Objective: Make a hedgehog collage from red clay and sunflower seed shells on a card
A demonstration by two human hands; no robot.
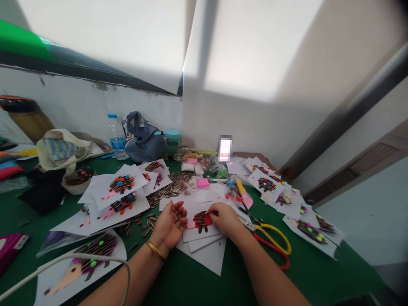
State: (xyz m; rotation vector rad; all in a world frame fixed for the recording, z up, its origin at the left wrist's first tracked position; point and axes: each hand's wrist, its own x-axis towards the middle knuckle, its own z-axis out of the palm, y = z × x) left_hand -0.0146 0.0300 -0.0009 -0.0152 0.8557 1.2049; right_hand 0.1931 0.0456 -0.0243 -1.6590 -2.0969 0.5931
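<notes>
On a stack of white paper lies a hedgehog picture with a red clay body (pixel 207 220), a pink snout and dark feet. Dark striped sunflower seeds cover the left part of its body. My right hand (pixel 225 219) is pinched at the body's right edge, on a sunflower seed mostly hidden by the fingertips. Palm up and cupped, my left hand (pixel 170 225) rests just left of the picture, its curled fingers around a few sunflower seeds. A loose pile of sunflower seeds (pixel 174 187) spreads behind it, with more beside the wrist.
Seed hedgehog pictures lie at left (pixel 123 185) and right (pixel 267 184). Scissors (pixel 274 240) with yellow and red handles sit by my right forearm. Clay packets (pixel 202 183), a bottle (pixel 117 138) and a blue bag (pixel 145 140) stand behind. A white cable (pixel 95 256) crosses front left.
</notes>
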